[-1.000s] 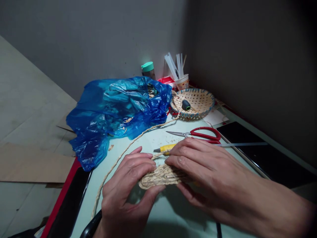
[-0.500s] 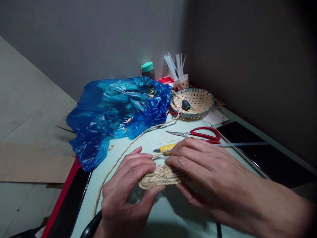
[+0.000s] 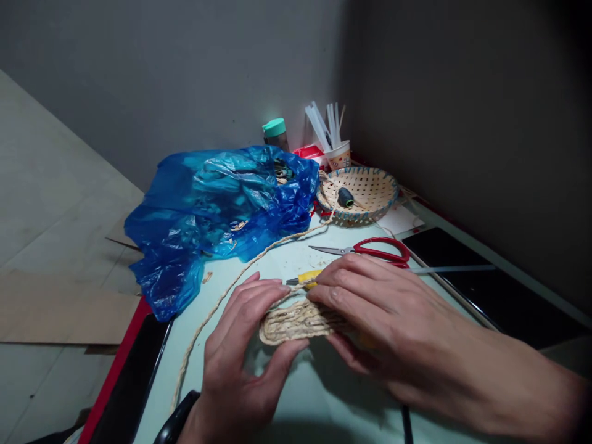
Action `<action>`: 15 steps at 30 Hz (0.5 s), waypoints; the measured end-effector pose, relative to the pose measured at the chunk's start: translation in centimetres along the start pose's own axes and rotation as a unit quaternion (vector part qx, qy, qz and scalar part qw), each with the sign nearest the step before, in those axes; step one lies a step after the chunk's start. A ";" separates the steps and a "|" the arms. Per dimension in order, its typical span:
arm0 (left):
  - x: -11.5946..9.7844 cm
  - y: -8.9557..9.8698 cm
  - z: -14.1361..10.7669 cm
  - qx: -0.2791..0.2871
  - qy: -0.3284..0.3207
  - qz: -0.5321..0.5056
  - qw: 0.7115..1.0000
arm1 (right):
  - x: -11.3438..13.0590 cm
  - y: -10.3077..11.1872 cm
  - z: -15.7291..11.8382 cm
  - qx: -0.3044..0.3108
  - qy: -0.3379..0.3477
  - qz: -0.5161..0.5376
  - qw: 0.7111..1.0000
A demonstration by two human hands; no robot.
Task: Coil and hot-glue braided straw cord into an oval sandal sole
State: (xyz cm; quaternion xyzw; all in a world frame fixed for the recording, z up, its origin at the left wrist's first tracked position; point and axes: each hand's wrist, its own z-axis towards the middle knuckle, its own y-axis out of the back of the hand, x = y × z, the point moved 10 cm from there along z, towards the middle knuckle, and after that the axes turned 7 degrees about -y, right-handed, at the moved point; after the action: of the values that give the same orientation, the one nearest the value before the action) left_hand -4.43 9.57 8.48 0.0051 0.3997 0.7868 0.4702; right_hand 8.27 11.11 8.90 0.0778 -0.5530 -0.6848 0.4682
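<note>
A flat oval piece of coiled straw cord (image 3: 296,324) is held up over the table. My left hand (image 3: 245,351) curves around its left end, thumb against the lower edge, fingertips at the loose straw cord above it. My right hand (image 3: 383,308) grips the right side, fingers over the top and thumb beneath, hiding that end. From my left hand's side a long twisted straw cord (image 3: 222,299) runs in an arc back to the basket. Behind my right fingers lies a tool with a yellow grip (image 3: 309,277) and dark tip, partly covered.
Red-handled scissors (image 3: 379,248) lie beyond my hands. A woven basket (image 3: 370,191) holds a dark thread spool (image 3: 345,197). At the back left spreads a blue plastic bag (image 3: 222,197), near a paper cup (image 3: 340,155) of white sticks and a green-lidded bottle (image 3: 276,128). A black panel (image 3: 490,283) is at right.
My left fingers have lifted slightly away from the coiled piece, drawing the loose cord up and leaving a wider gap. More of the piece's left end shows. My right hand keeps its grip.
</note>
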 end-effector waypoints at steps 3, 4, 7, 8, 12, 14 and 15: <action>-0.2 -0.6 0.0 0.024 -0.005 0.015 1.000 | -0.2 -0.5 -0.2 0.018 0.000 -0.008 1.000; -0.2 -0.7 0.1 0.026 -0.008 0.017 0.999 | -0.2 -0.8 -0.2 0.025 0.003 -0.008 1.000; -0.5 -0.7 0.1 0.017 -0.018 0.021 0.999 | 0.1 -1.3 -0.3 0.031 0.024 -0.006 0.999; -0.7 -0.7 0.1 0.014 -0.024 0.025 0.999 | 0.2 -1.4 -0.3 0.030 0.030 -0.007 0.999; -0.9 -0.4 0.2 0.001 -0.038 0.036 0.999 | 0.4 -1.1 0.0 -0.004 0.040 0.004 0.999; -1.0 -0.2 0.2 -0.004 -0.039 0.036 0.999 | 0.3 -0.9 0.2 0.000 0.036 0.017 0.999; -1.0 -0.1 0.2 -0.006 -0.041 0.033 0.999 | 0.3 -0.9 0.2 0.013 0.035 0.023 0.999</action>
State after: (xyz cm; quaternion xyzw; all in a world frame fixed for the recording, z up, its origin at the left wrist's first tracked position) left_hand -3.70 8.98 8.96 0.0475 0.3752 0.8035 0.4598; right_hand 7.46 11.01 8.40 0.0951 -0.5470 -0.6636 0.5014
